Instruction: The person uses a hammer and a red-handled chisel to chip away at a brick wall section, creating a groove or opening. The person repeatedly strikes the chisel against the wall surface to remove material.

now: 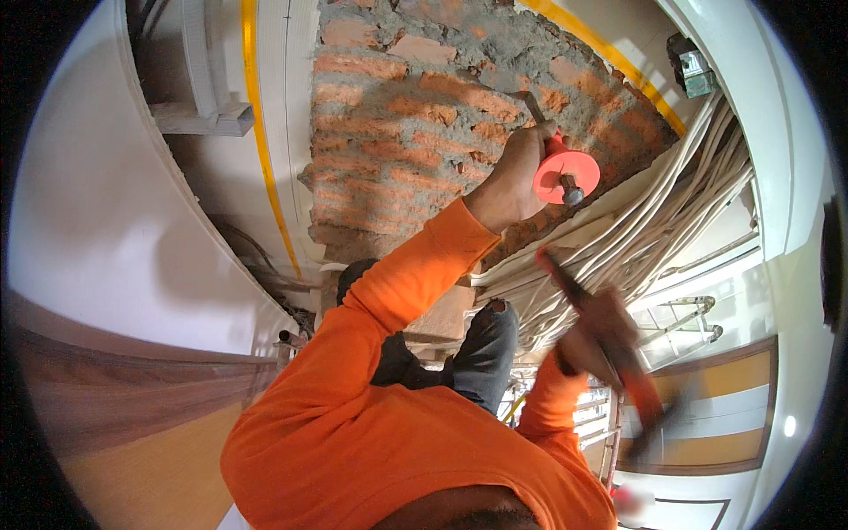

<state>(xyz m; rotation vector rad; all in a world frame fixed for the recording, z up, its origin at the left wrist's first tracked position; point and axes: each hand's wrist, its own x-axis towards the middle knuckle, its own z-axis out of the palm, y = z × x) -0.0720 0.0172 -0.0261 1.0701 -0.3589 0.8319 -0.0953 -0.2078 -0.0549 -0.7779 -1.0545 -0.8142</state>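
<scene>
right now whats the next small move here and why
Probably swing the hammer in the right hand onto the chisel: the left hand holds its tip against the brick wall, and the hammer, blurred, sits apart from the chisel's end.

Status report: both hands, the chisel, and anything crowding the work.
Left hand gripping chisel, tip on brick wall. Right hand holds blurred hammer. White cable bundle runs beside the chisel.

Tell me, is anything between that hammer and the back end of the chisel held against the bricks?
Nothing visible. The left hand holds the chisel to the brick wall, its orange guard disc by the hand and the butt end bare. The right hand holds the blurred hammer lower right. Open air lies between; the white cables run behind.
</scene>
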